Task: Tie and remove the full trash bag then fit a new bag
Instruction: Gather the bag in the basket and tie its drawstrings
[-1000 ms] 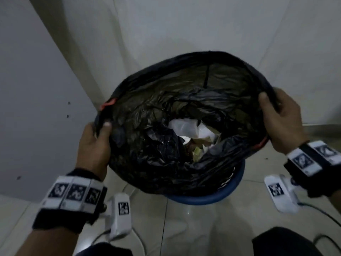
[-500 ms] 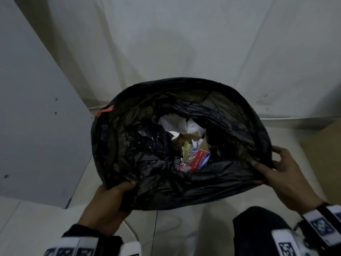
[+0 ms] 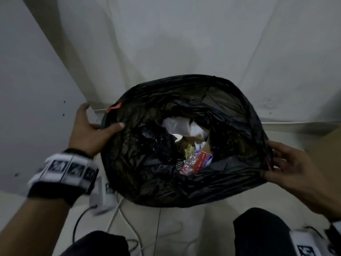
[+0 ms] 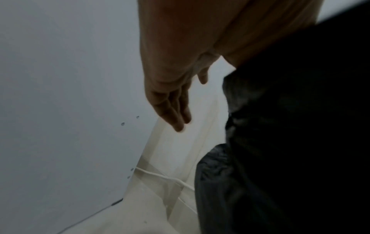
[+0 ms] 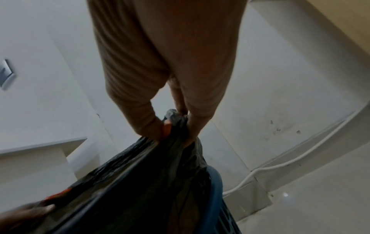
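Note:
A black trash bag stands open in front of me, showing paper, a cup and a red-and-blue packet inside. My left hand is at the bag's left rim just below an orange drawstring tab; its thumb lies on the plastic. The left wrist view shows the fingers straight and clear of the bag. My right hand pinches the right rim. In the right wrist view, thumb and fingers bunch the plastic over an orange drawstring. The blue bin shows under the bag.
The bin stands in a corner between a white wall and a grey panel. White and dark cables lie on the tiled floor near my knees. A brown cardboard surface is at the right.
My left hand has left the bag's near rim and moved up to the left rim by the orange tab. The right hand has stayed on the right rim.

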